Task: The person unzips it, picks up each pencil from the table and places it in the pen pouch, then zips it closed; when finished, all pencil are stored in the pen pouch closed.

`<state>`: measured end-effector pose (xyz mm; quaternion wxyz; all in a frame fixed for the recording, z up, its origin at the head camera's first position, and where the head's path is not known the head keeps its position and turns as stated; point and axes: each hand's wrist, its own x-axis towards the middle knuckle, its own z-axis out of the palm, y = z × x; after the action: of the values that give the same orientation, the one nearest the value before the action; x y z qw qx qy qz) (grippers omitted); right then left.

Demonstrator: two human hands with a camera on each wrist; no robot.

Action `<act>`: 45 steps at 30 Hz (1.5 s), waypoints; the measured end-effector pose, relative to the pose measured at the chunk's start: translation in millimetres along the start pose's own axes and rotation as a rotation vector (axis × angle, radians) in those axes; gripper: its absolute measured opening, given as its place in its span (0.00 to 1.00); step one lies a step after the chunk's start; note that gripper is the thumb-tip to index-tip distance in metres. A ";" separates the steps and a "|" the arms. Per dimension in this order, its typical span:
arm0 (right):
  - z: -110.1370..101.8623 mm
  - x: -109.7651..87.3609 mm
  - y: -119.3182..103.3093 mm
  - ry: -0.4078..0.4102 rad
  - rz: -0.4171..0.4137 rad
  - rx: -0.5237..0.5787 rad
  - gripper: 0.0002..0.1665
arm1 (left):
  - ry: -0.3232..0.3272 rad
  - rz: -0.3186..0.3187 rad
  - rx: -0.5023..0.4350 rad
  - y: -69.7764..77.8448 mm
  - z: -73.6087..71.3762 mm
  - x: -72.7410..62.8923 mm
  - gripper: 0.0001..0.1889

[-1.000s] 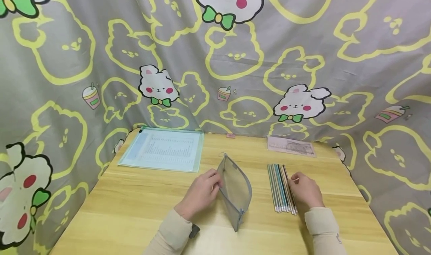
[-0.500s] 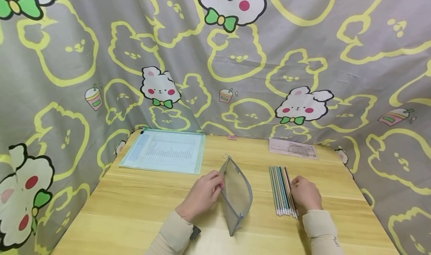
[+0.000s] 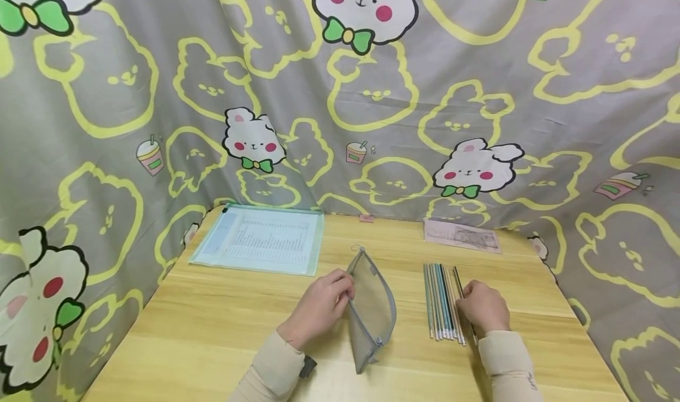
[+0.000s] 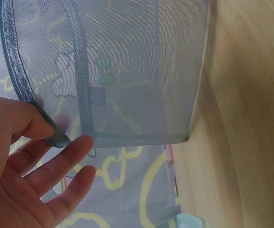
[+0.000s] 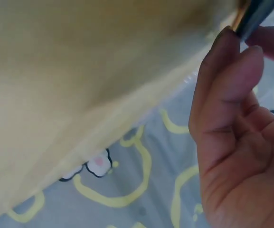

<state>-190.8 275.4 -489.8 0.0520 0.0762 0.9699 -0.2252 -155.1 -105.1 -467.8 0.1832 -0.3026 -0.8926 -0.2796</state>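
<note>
A grey mesh zipper pouch (image 3: 376,301) stands on its edge at the middle of the table, its mouth spread apart. My left hand (image 3: 321,300) pinches one side of the zippered rim between thumb and fingers; in the left wrist view the last fingers of the hand (image 4: 37,161) stick out free below the mesh. To the pouch's right lie several pencils (image 3: 441,301) side by side, eraser ends towards me. My right hand (image 3: 484,309) pinches a dark pencil (image 3: 458,278) at the row's right edge. In the right wrist view, thumb and fingertips meet at the pencil (image 5: 259,18).
A clear document folder (image 3: 265,239) with a printed sheet lies at the back left of the wooden table (image 3: 212,319). A pinkish printed slip (image 3: 461,235) and a small pink piece (image 3: 366,218) lie along the back edge. A patterned curtain (image 3: 382,177) hangs behind.
The dark pencil has come apart from the row, shifting slightly right with my right hand. My left hand keeps its pinch on the pouch, whose near lower corner has swung a little left.
</note>
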 end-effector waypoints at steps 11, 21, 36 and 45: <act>-43.8 -41.6 -78.9 0.055 -0.180 0.412 0.19 | -0.006 0.011 0.001 2.2 2.1 1.9 0.11; -27.2 -68.6 -147.4 0.005 -0.235 0.730 0.16 | 0.010 0.008 0.005 2.1 2.3 -0.7 0.11; -15.9 -75.0 -148.3 -0.201 -0.314 0.625 0.09 | 0.024 0.031 0.015 3.0 2.0 0.0 0.11; -5.3 -72.4 -152.9 -0.205 -0.293 0.523 0.05 | 0.031 0.054 0.015 5.3 3.7 -0.7 0.11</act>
<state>-146.2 133.1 -409.8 0.0953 -0.0766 0.8694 -0.4788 -151.7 -99.6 -469.0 0.2069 -0.3210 -0.8831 -0.2727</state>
